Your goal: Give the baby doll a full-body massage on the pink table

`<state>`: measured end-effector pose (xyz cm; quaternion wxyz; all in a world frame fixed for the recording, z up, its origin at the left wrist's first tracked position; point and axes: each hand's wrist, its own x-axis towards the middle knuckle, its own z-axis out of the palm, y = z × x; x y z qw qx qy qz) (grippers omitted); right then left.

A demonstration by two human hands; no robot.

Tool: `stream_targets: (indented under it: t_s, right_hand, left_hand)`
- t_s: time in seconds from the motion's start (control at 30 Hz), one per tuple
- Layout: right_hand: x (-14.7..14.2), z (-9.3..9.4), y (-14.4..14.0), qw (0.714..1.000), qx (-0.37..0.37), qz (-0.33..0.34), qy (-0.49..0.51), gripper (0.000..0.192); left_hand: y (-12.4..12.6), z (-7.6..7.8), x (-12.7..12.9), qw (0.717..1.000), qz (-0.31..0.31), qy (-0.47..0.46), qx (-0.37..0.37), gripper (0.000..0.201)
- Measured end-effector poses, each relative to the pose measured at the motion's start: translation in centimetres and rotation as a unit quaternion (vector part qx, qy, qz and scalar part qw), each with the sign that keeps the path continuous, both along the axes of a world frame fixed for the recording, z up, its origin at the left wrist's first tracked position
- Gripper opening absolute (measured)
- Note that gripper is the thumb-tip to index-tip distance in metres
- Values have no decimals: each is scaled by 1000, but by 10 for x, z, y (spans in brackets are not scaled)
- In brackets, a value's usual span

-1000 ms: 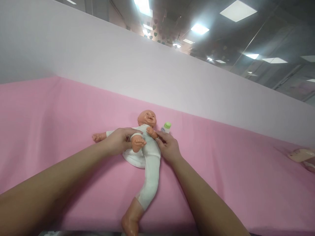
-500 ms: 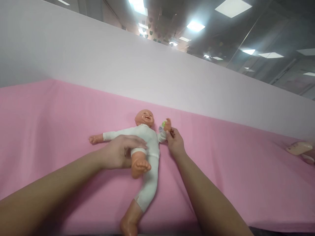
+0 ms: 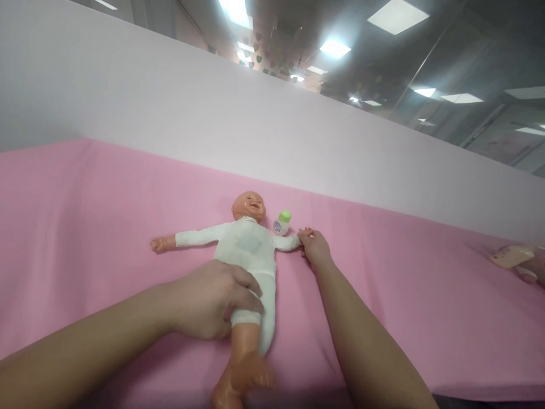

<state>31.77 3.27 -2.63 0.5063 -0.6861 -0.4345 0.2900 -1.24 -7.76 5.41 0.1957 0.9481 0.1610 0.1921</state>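
Note:
A baby doll (image 3: 251,247) with a soft white cloth body and hard bare head, hands and feet lies on its back. My left hand (image 3: 213,298) is wrapped over the doll's bent leg (image 3: 246,338), near the cuff above the bare shin; that foot is smeared by motion and overlaps the other foot. At the doll's outstretched arm on the right, my right hand (image 3: 315,249) pinches its small hand (image 3: 305,232). Between the doll's head and that arm stands a small whitish bottle (image 3: 281,224) with a green cap. The doll's other arm stretches out to the left.
Pink cloth (image 3: 400,295) covers the surface, with folds at the left. Behind it rises a white wall (image 3: 179,113), with glass and ceiling lights above. A pale, blurred object (image 3: 513,257) lies at the far right.
The doll's leg in my left hand has come down toward me from a raised, bent pose. My right hand has drawn the doll's arm outward and down, uncovering the bottle.

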Motion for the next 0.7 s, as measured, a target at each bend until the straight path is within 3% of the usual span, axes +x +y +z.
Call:
stream_targets:
  t_s: [0.13, 0.3, 0.4, 0.5, 0.57, 0.7]
  right_hand:
    - [-21, 12, -13, 994, 92, 37, -42, 62]
    - [-63, 20, -33, 954, 196, 119, -193, 53]
    - [-80, 19, -38, 901, 214, 191, -325, 42]
    - [-87, 17, -38, 853, 213, 250, -405, 44]
    - [-88, 16, -37, 848, 205, 255, -417, 46]
    - [-87, 20, -38, 864, 191, 270, -378, 46]
  left_hand:
    - [18, -4, -11, 994, 97, -33, 37, 47]
    - [48, -15, -24, 972, 229, -45, -2, 42]
    - [60, -18, -27, 967, 242, -48, -66, 44]
    - [64, -20, -28, 964, 240, -44, -107, 48]
    - [64, -21, -28, 965, 236, -45, -104, 47]
    - [62, -25, -25, 968, 232, -70, -63, 45]
